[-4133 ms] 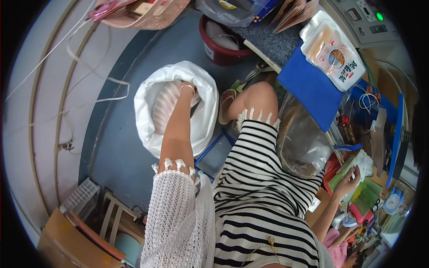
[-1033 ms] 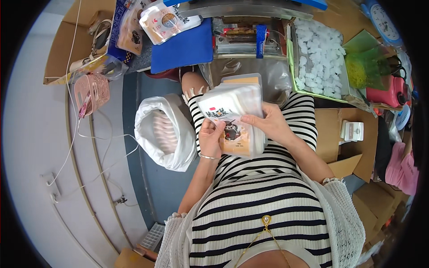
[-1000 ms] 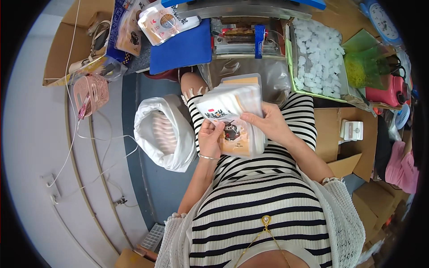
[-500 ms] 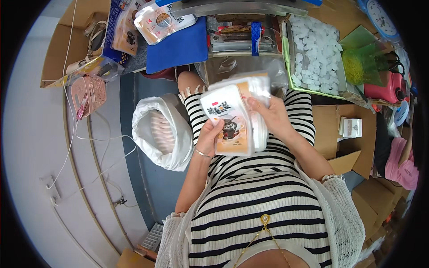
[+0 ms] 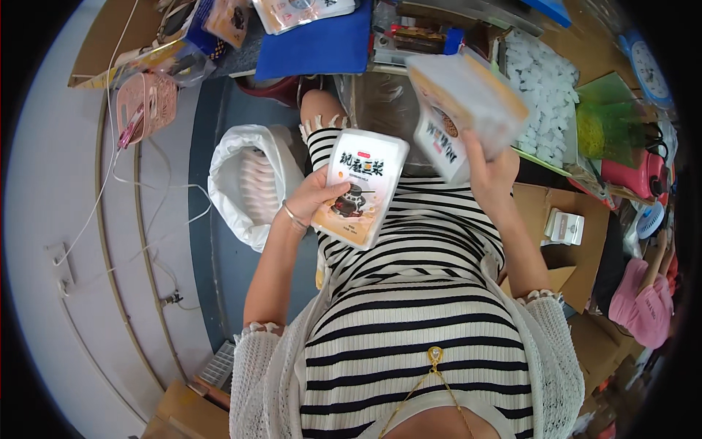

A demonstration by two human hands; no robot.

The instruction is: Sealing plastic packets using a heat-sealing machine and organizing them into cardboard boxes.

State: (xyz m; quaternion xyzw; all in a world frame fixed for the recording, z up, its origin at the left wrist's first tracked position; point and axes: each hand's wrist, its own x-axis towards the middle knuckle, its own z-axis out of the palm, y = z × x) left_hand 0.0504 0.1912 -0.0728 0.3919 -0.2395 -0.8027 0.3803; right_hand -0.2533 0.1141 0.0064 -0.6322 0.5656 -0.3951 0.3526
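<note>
My left hand is closed on a stack of printed pouches, white above and orange below, with a dark millstone picture on the front. The thumb lies across that picture, and the stack is held over my lap. Farther to the right, my right hand grips a second stack of pouches. This one is tilted with its print turned nearly upside down, and its far edge is slightly blurred. A gap separates the two stacks.
On the left stands a white bag holding pale pink stacked pieces. A tray of small white plastic pieces sits at the far right. More pouches rest on a blue pad, beside a metal machine. An open cardboard box is at right.
The single bunch of pouches is now split between my hands. My right hand has moved right and away with its part, turning it over; my left hand has shifted slightly left.
</note>
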